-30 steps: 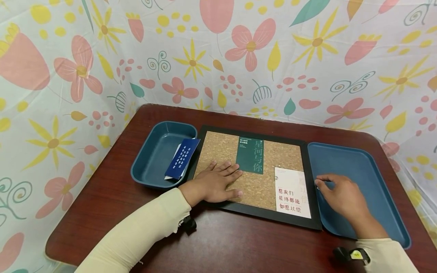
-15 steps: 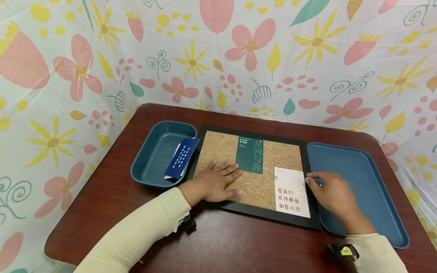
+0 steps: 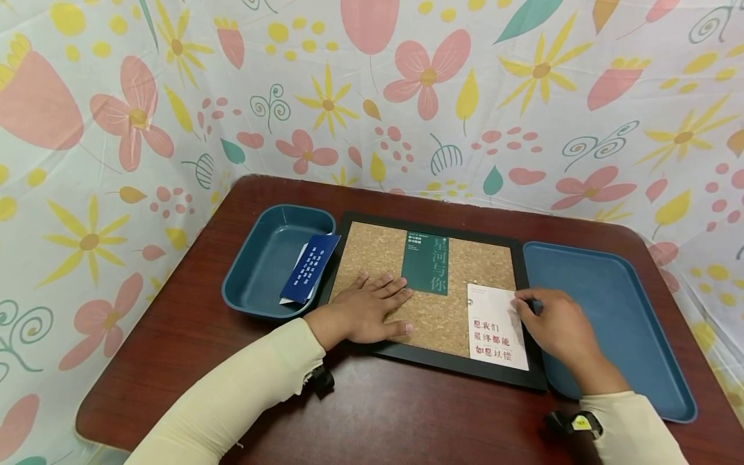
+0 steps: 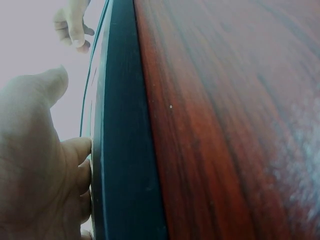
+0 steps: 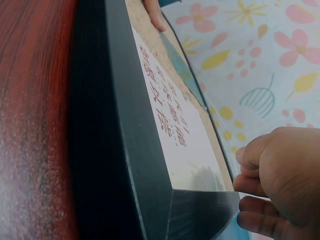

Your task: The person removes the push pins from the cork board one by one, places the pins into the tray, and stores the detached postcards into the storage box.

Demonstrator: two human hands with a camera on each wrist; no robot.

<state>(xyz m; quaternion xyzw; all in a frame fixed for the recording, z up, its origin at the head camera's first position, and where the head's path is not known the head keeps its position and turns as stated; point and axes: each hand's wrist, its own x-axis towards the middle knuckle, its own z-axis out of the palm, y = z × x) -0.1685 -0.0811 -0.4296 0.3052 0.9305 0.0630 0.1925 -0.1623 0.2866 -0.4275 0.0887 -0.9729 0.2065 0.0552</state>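
Observation:
A framed cork board (image 3: 372,252) lies on the table. My left hand (image 3: 369,313) rests flat on its lower left area, fingers spread. Near the top middle of the cork is a green card (image 3: 426,265). At the lower right lies a white card (image 3: 494,329) with red characters, a small silver pushpin (image 3: 470,302) at its left edge. My right hand (image 3: 555,323) is at this card's upper right edge, thumb and forefinger pinched together just over it. In the right wrist view those fingertips hide the small pin between them.
A deep blue tray (image 3: 250,284) stands left of the board, with a dark blue card (image 3: 312,268) and white paper leaning on its right rim. A shallow blue tray (image 3: 633,336) lies right, touching the board. Flowered cloth (image 3: 360,97) hangs behind the table.
My right hand has moved left from over the shallow tray, across the board's black frame, to the white card's right edge. A silver glint showed at its fingers earlier. My left hand stays put.

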